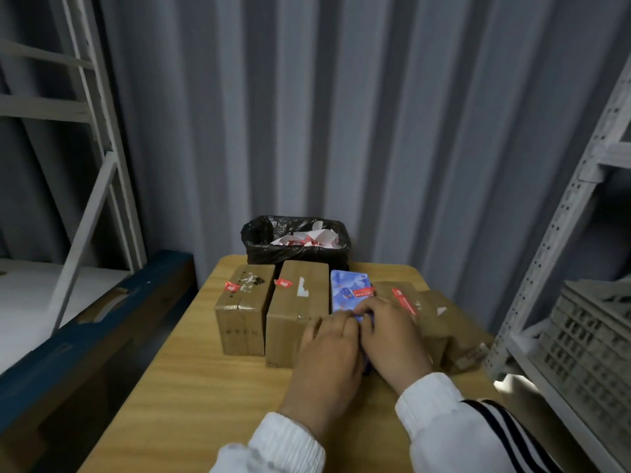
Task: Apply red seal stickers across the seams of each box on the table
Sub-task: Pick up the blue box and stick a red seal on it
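Corrugated grey wall (375, 131) closes off the far side, with a white rack (92, 131) leaning in at the left. Below it I have a wooden surface (211, 387) with a row of boxes along its far half. Nearest the left edge stands a cardboard box (244, 308) with a red sticker (232, 286) on top. Just beside it is a second cardboard box (293, 302), also bearing a red seal (284, 283). Behind these two, at the far edge, sits a bin (259, 244) lined in black and holding paper scraps. Next in the row comes the blue box (348, 288), a red strip (362, 292) across its top.

The left hand (327, 353) and right hand (392, 339) meet over its near end, fingers bent down onto it and touching each other. Blur keeps me from telling whether they pinch anything or only press.

Right of them lie a brown box (403, 295) with a long red sticker (404, 300) and another carton (450, 332) near the right edge. Grey crates (587, 336) sit on the shelving (560, 233) beyond.
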